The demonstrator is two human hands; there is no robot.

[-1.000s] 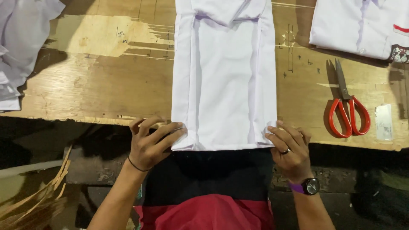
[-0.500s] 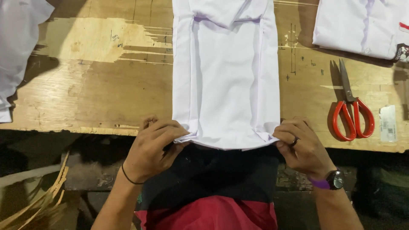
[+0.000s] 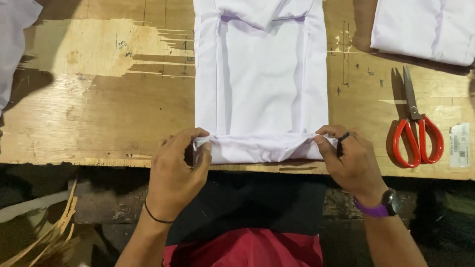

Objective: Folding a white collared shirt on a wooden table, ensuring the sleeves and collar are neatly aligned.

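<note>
Cloth [image 3: 12, 54] at the far left is cut off by the frame. Left hand [image 3: 176, 173] and right hand [image 3: 349, 160] each pinch a corner of the white garment's [image 3: 261, 89] folded hem at the workbench [image 3: 99, 109] edge, fingertips tucked underneath; its collar end runs out of view. Red-handled scissors [image 3: 415, 131] lie right.

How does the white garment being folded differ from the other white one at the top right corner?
The white garment in the middle lies in front of the person, both hands, left hand and right hand, pinching its turned-up bottom hem. The white garment at top right lies untouched, partly out of view, beyond the red-handled scissors. Both are white and rest on the wooden table.
</note>
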